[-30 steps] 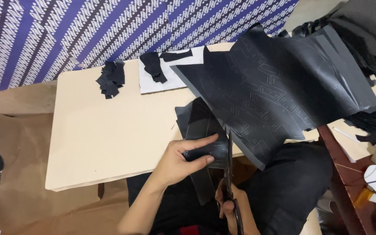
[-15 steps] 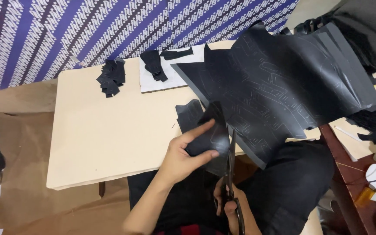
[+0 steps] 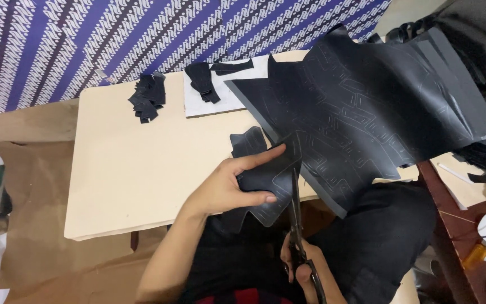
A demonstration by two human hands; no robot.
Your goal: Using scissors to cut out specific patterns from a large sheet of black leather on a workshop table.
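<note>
Black leather-like sheet scored with pattern outlines [image 3: 367,112] fills the frame's centre-right, draped over the pale wooden board [image 3: 136,169]. My left hand [image 3: 229,186] pinches its loose lower flap; my right hand [image 3: 305,270], at bottom centre, grips dark metal scissors [image 3: 295,219] biting upward. I'd worry the blades stray off the line, since the flap bends.

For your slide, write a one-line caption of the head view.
Left hand holds a black sheet while right hand cuts with scissors.
</note>
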